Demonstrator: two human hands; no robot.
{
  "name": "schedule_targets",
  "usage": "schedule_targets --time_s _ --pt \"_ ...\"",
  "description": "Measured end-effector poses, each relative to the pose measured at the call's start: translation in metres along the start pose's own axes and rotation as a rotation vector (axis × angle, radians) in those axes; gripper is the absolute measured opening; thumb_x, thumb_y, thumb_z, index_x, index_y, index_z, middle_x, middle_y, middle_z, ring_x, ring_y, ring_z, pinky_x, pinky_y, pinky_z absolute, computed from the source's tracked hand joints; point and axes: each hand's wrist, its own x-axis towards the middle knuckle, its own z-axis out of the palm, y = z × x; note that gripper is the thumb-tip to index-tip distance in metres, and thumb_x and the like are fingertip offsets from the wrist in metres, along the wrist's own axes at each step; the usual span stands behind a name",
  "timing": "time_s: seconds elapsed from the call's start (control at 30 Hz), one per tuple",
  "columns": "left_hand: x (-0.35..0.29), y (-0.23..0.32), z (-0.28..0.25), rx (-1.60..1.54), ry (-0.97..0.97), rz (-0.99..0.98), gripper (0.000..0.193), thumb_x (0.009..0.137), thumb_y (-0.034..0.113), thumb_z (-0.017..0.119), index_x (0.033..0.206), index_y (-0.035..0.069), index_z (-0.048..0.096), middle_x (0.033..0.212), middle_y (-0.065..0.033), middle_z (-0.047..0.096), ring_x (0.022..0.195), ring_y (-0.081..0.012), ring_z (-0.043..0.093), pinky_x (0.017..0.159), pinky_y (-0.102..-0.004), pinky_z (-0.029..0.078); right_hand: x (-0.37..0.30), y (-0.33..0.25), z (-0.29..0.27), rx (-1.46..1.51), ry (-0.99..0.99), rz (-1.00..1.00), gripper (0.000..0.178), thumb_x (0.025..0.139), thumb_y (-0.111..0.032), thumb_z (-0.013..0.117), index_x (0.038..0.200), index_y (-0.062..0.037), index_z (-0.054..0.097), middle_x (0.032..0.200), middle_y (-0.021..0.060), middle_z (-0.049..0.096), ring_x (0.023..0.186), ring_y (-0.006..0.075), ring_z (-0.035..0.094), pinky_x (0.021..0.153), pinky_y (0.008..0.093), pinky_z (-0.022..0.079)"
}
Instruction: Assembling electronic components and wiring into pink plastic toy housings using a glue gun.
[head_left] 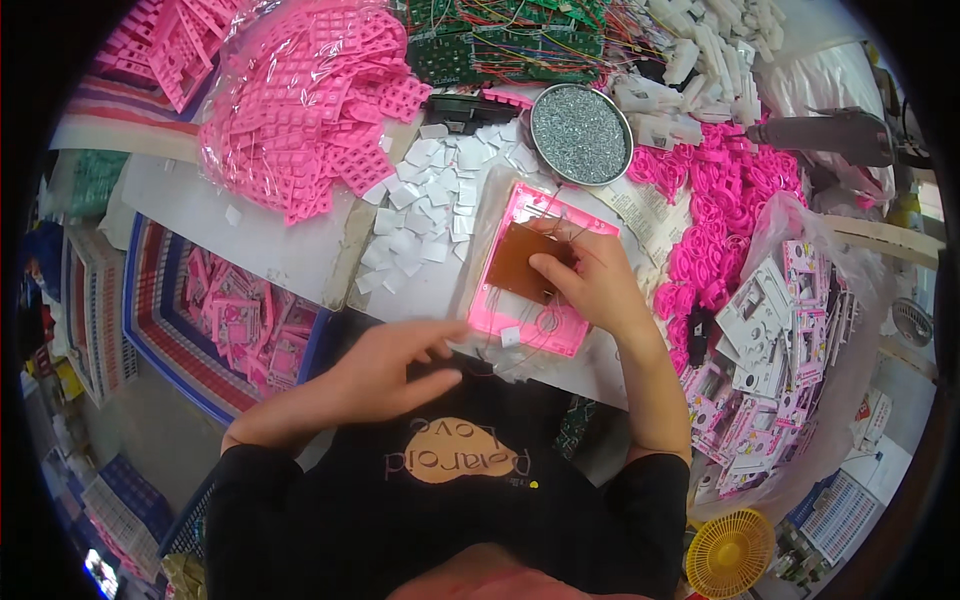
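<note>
The right hand (590,280) presses its fingertips together on a brown circuit board (520,262) seated in the pink housing (545,325) on the bench (290,255). The left hand (395,365), fingers loosely apart, hovers empty near the housing's left edge. Thin wires (560,215) cross the board; uneven pressure could probably pinch them or skew it.

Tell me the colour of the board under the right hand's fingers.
Brown board, set in a pink housing; head view.
</note>
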Motion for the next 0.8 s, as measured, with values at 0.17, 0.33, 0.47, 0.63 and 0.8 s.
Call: schedule_targets --time_s 0.17,0.33,0.47,0.63,0.8 --pt "0.029 -0.001 -0.012 0.307 0.273 0.183 0.044 0.082 0.009 0.076 0.122 0.003 0.062 0.111 -0.0127 0.066 0.099 -0.0259 0.065 0.081 -0.0363 0.051 0.004 -0.008 0.003 -0.172 0.095 -0.086 0.039 0.085 -0.015 0.074 0.120 -0.0017 0.065 0.077 0.0174 0.068 0.071 0.0370 0.066 0.063 0.0431 0.051" --pt "0.069 -0.008 -0.003 0.858 0.192 0.537 0.051 0.083 0.036 0.076 0.122 0.006 0.063 0.125 -0.0105 0.062 0.127 -0.0265 0.054 0.104 -0.0510 0.037 -0.005 -0.034 0.014 -0.566 0.531 -0.212 0.045 0.081 -0.014 0.077 0.120 0.0025 0.062 0.107 0.0187 0.068 0.097 0.0377 0.065 0.080 0.0453 0.051" --pt "0.072 -0.008 -0.002 0.982 0.148 0.530 0.057 0.084 0.045 0.072 0.123 0.004 0.063 0.129 -0.0093 0.060 0.135 -0.0232 0.048 0.108 -0.0526 0.031 -0.030 -0.005 0.025 -0.580 0.570 -0.548 0.045 0.081 -0.015 0.075 0.121 0.0032 0.063 0.123 0.0215 0.063 0.120 0.0380 0.057 0.101 0.0466 0.045" --pt "0.075 0.004 -0.002 1.020 0.099 0.494 0.061 0.082 0.047 0.072 0.122 0.003 0.062 0.128 -0.0101 0.060 0.131 -0.0215 0.050 0.100 -0.0443 0.039 -0.051 -0.009 0.052 -0.737 0.277 -0.444 0.044 0.088 -0.021 0.067 0.122 0.0063 0.064 0.134 0.0217 0.061 0.129 0.0362 0.054 0.109 0.0481 0.040" --pt "0.133 0.046 -0.039 0.933 -0.365 0.185 0.027 0.084 0.032 0.069 0.096 0.007 0.069 0.096 -0.0129 0.069 0.093 -0.0310 0.066 0.075 -0.0468 0.049 -0.052 -0.009 0.038 -0.822 0.216 -0.417 0.045 0.092 -0.026 0.062 0.125 0.0051 0.064 0.137 0.0200 0.060 0.131 0.0329 0.054 0.111 0.0480 0.039"
